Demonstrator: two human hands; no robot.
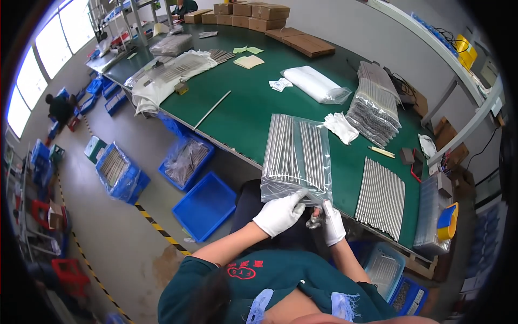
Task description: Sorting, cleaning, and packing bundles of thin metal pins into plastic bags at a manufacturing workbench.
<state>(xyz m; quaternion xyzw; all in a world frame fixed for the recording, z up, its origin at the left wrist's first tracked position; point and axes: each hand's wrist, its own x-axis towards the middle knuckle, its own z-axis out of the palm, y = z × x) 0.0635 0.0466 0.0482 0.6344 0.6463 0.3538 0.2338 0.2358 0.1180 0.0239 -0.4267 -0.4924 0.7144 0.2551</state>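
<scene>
A see-through plastic bag [295,154] full of straight silvery metal rods lies at the table's near edge. My left hand [279,215], in a white glove, is closed on the bag's near edge, thumb and fingers pinching the loose plastic. Beside it my right hand [333,225], also gloved but with bare fingertips showing, is closed on the bag's near right corner. Some crumpled plastic hangs below that hand. To the right, a row of loose metal rods [381,198] lies side by side on the green table [248,102].
A white glove [341,128] and stacked bags of rods [374,102] lie beyond the bag. One single rod [212,110] sticks out over the table edge. Blue bins [205,207] stand on the floor at left. Cardboard boxes [268,13] line the back. Another person [60,110] sits far left.
</scene>
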